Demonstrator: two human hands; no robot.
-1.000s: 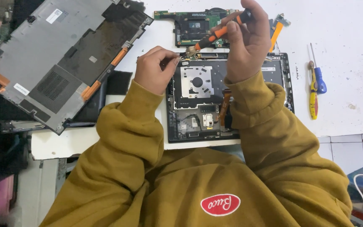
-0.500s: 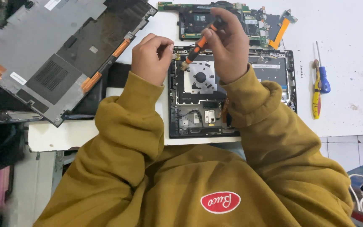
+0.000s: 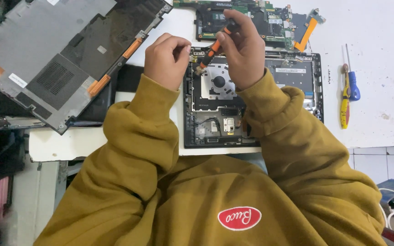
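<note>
Far left of the fingers: grey bottom cover (image 3: 55, 59) lying inside-up, orange tabs along its edge, overlapping a dark slab beneath. Left hand (image 3: 166, 59) curled into a loose fist, fingertips tucked under, resting at the top-left corner of the open chassis (image 3: 215, 123); can't tell if it pinches anything. Just right of it, right hand (image 3: 245, 50) with fingers clamped on an orange-and-black screwdriver (image 3: 213, 47), thumb and index around the handle, shaft tilted down-left, tip on the chassis corner between the two hands, next to the left knuckles. Below the right fingers: metal plate with a round cutout, then small connectors and a cable lower in the chassis. Above the right fingers: green mainboard (image 3: 256, 18) off the chassis, orange flex (image 3: 307, 33) at its right end. Well right of both hands on the white table (image 3: 379, 45): yellow screwdriver (image 3: 344, 102) and blue screwdriver (image 3: 353, 84), side by side, untouched. Mustard sleeves cover both forearms.
</note>
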